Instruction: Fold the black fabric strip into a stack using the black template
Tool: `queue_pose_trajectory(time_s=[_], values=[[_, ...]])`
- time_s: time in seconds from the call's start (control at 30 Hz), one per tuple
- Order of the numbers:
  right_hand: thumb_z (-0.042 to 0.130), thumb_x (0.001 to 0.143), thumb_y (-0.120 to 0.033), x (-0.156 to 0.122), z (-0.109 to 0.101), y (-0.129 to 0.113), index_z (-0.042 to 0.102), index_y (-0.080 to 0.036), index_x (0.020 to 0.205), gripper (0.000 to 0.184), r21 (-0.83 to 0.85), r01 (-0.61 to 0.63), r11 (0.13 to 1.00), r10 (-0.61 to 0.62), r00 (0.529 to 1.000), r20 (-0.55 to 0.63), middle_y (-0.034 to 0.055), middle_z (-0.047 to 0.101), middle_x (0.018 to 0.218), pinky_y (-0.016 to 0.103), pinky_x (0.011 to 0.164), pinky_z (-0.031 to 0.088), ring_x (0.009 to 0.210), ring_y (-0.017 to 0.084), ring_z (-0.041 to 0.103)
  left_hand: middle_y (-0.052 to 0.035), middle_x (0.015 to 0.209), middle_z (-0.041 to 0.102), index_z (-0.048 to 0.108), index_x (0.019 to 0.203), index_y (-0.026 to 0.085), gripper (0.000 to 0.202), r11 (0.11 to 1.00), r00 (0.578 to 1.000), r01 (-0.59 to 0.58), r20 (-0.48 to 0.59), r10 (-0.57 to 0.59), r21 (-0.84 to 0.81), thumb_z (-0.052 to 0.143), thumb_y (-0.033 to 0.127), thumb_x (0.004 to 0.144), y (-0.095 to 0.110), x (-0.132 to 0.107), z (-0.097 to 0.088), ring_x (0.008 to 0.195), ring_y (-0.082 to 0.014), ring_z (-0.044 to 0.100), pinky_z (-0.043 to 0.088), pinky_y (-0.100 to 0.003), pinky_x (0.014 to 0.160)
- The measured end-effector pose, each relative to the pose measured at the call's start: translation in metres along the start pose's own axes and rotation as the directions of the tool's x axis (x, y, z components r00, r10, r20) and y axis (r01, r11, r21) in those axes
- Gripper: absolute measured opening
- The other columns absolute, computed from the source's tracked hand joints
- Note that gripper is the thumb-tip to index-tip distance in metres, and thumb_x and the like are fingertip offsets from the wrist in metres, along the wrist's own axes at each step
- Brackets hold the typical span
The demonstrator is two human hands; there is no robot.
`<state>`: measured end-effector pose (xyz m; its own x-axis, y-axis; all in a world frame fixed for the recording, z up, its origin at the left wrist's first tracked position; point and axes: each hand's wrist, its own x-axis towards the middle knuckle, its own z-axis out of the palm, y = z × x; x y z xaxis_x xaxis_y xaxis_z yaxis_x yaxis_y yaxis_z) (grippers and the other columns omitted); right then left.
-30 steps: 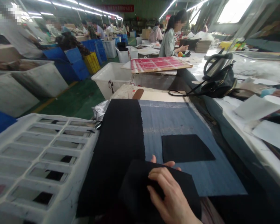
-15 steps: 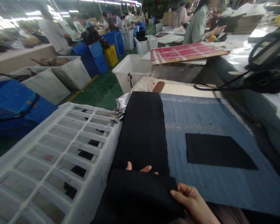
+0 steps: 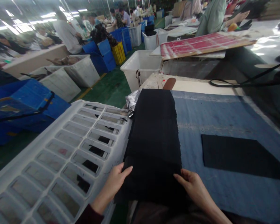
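Head cam, blk cloth [image 3: 154,137], matte, approx. rect. (ragged-edged)

A worktable [image 3: 151,79] is bearing a cream board [image 3: 200,86], a black fabric strip [image 3: 154,127] and a blue-grey sheet [image 3: 193,113] under a black panel [image 3: 238,157]

no legible text, no readable labels or brands, no readable numbers or signs
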<state>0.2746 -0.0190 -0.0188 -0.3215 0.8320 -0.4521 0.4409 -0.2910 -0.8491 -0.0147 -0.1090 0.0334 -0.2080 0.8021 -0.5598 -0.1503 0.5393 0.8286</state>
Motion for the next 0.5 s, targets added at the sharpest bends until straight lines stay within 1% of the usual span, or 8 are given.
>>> queue_pose_trajectory(time_s=[0.03,0.1,0.13,0.2,0.23,0.3,0.4,0.5], values=[[0.057,0.077,-0.051,0.002,0.0,0.0,0.05,-0.018,0.062,0.037,-0.071,0.011,0.997,-0.01,1.0,0.002,-0.0035,0.044,0.057,0.025,0.049,0.028,0.054,0.011,0.04,-0.0051,0.087,0.071,0.064,0.097,0.014,0.037,0.991,0.998,-0.034,-0.046,0.04,0.126,0.063,0.047,0.079,-0.004,0.006,-0.005,0.081,-0.022,0.066,0.05,-0.032,0.076],[0.052,0.08,-0.051,0.007,0.001,0.001,0.046,-0.019,0.062,0.038,-0.206,0.029,0.978,-0.03,1.0,-0.006,-0.0042,0.039,0.057,0.025,0.051,0.027,0.055,0.011,0.037,0.0007,0.067,0.063,0.061,0.079,0.016,0.035,0.925,0.984,-0.064,-0.128,0.12,0.375,0.061,0.05,0.077,-0.013,0.016,-0.014,0.065,-0.0168,0.059,0.044,-0.026,0.06],[0.05,0.081,-0.052,0.009,0.001,0.001,0.043,-0.02,0.061,0.038,-0.258,0.031,0.966,-0.036,0.999,-0.015,-0.0046,0.037,0.057,0.026,0.051,0.026,0.056,0.011,0.036,0.0035,0.059,0.057,0.057,0.072,0.017,0.035,0.879,0.976,-0.061,-0.155,0.151,0.473,0.06,0.052,0.077,-0.018,0.02,-0.018,0.057,-0.0142,0.054,0.038,-0.024,0.054],[0.048,0.081,-0.052,0.012,0.001,0.002,0.039,-0.02,0.06,0.039,-0.33,0.018,0.944,-0.029,0.999,-0.031,-0.0049,0.034,0.056,0.026,0.052,0.025,0.056,0.011,0.034,0.0068,0.05,0.045,0.051,0.066,0.019,0.036,0.804,0.968,-0.044,-0.173,0.181,0.593,0.055,0.053,0.079,-0.024,0.025,-0.024,0.049,-0.0111,0.044,0.028,-0.023,0.048],[0.047,0.081,-0.053,0.013,0.001,0.002,0.038,-0.02,0.06,0.04,-0.355,0.004,0.935,-0.017,0.999,-0.033,-0.005,0.034,0.056,0.026,0.052,0.025,0.056,0.011,0.033,0.0075,0.049,0.042,0.05,0.066,0.019,0.036,0.783,0.968,-0.036,-0.173,0.182,0.621,0.053,0.052,0.081,-0.025,0.026,-0.025,0.048,-0.0105,0.041,0.025,-0.024,0.048],[0.046,0.081,-0.054,0.015,0.001,0.001,0.038,-0.021,0.06,0.041,-0.391,-0.019,0.92,0.007,0.999,-0.033,-0.0049,0.035,0.055,0.026,0.053,0.025,0.056,0.011,0.034,0.0075,0.048,0.041,0.049,0.067,0.02,0.034,0.763,0.97,-0.017,-0.174,0.169,0.646,0.05,0.05,0.082,-0.025,0.027,-0.026,0.047,-0.0105,0.039,0.023,-0.024,0.047],[0.045,0.081,-0.056,0.017,0.002,0.0,0.039,-0.021,0.059,0.042,-0.439,-0.024,0.898,0.011,0.999,-0.031,-0.0045,0.037,0.054,0.026,0.053,0.025,0.055,0.012,0.036,0.0064,0.05,0.046,0.05,0.069,0.02,0.032,0.764,0.974,0.015,-0.181,0.133,0.645,0.049,0.05,0.082,-0.024,0.027,-0.027,0.047,-0.0112,0.042,0.024,-0.024,0.048],[0.045,0.081,-0.056,0.018,0.002,0.001,0.04,-0.021,0.059,0.041,-0.458,-0.032,0.889,0.02,0.999,-0.031,-0.0041,0.039,0.054,0.027,0.054,0.026,0.055,0.012,0.038,0.0051,0.052,0.05,0.053,0.071,0.02,0.032,0.761,0.975,0.029,-0.187,0.123,0.648,0.05,0.05,0.082,-0.024,0.029,-0.028,0.049,-0.012,0.046,0.026,-0.024,0.049]])
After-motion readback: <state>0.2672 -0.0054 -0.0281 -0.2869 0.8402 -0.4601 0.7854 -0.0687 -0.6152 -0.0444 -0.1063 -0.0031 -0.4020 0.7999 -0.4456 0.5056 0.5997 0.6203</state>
